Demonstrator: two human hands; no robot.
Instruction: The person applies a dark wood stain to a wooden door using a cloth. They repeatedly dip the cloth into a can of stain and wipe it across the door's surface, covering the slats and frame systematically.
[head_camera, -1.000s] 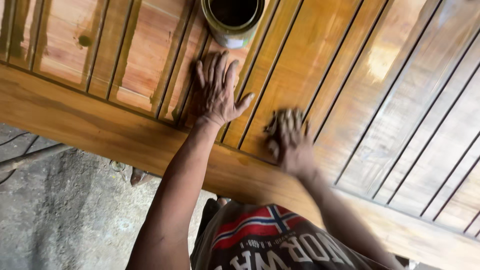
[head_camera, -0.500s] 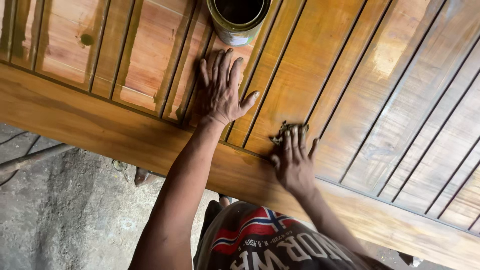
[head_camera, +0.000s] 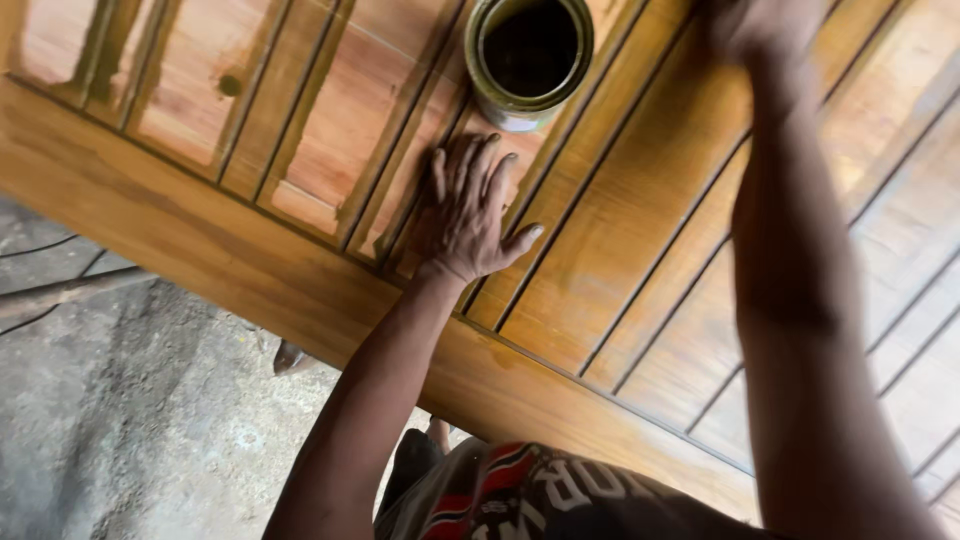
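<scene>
Left hand (head_camera: 468, 215) flat on glossy grooved wooden door (head_camera: 640, 200); round tin (head_camera: 528, 55) nearby.

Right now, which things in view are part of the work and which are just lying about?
In use: left hand flat on the grooved wooden door panel; right hand, blurred at the top edge; open tin of dark liquid.
Lying about: concrete floor; cable.

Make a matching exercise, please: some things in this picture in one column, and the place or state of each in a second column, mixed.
Things:
1. left hand
2. right hand
3. open can
4. wooden panel

Places or states:
A. blurred, at the top edge
B. holds dark liquid
C. flat on the wood, fingers spread
D. glossy, grooved, under both hands

Pairs: 1-C, 2-A, 3-B, 4-D
</scene>
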